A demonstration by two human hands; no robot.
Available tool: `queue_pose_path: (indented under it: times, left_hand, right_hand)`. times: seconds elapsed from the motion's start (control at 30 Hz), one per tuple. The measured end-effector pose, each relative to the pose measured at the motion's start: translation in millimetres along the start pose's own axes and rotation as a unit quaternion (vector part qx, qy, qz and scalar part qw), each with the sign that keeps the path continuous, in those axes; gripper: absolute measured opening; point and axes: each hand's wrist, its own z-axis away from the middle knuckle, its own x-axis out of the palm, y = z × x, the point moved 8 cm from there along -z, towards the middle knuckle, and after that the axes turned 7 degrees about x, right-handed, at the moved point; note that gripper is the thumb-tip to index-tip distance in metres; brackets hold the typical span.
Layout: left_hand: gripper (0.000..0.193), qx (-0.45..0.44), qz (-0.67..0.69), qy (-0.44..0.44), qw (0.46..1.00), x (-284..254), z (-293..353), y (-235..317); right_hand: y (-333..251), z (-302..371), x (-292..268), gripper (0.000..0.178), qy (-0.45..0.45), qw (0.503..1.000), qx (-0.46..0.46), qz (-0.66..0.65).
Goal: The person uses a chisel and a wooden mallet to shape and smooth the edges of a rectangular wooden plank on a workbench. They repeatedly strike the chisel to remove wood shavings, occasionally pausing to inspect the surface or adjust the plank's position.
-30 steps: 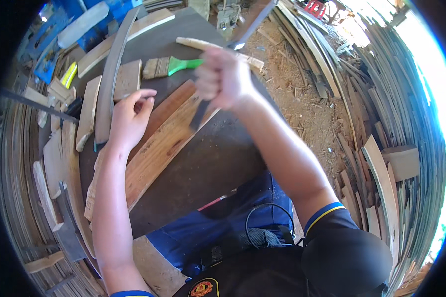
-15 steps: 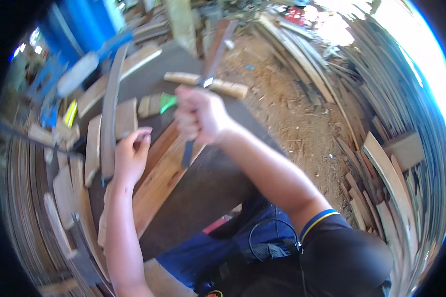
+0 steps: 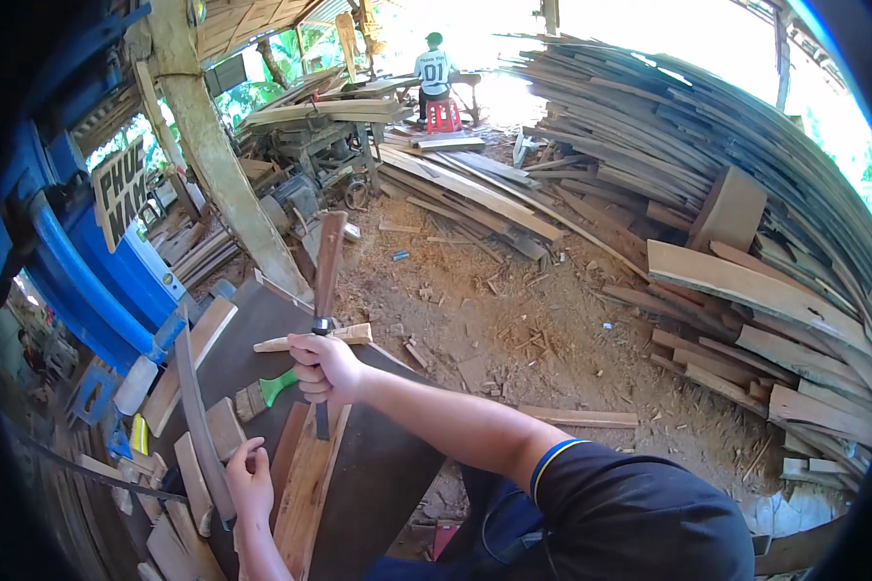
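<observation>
My right hand (image 3: 327,371) is wrapped round a chisel (image 3: 328,273) with a long wooden handle. Handle upward and dark blade downward, it stands over a reddish-brown board (image 3: 312,484) on the dark work surface (image 3: 383,484). Whether the blade tip touches the wood, I cannot tell. My left hand (image 3: 250,482) holds nothing that shows; its fingers are loosely bent and apart, beside a long curved strip of wood (image 3: 196,407). A brush with a green handle (image 3: 277,386) and a pale wooden stick (image 3: 352,334) lie just beyond the board.
Blue machinery or barrels (image 3: 97,290) stand at left, beside a post (image 3: 225,155). A tall stack of planks (image 3: 649,126) fills the right. Wood chips cover the dirt floor (image 3: 513,320). Far off, a person (image 3: 434,73) sits on a red stool (image 3: 444,117).
The view has tilted up, so both hands sit lower in the picture and more of the workshop shows. My right hand keeps its hold on the chisel.
</observation>
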Motion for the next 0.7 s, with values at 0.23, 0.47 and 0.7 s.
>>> queue_pose_path:
  times: [0.23,0.47,0.7]
  left_hand:
    - [0.020,0.001,0.001,0.014,1.000,-3,4,-7]
    - [0.022,-0.037,-0.011,-0.039,0.998,4,1,4]
    - [0.022,-0.022,-0.007,-0.007,1.000,-3,5,-15]
  right_hand:
    - [-23,4,-23,0.051,0.080,0.997,-0.016,-0.004]
    - [56,-13,33,0.054,-0.070,0.991,0.114,0.022]
    - [-10,1,-10,0.054,-0.015,0.999,0.039,-0.005]
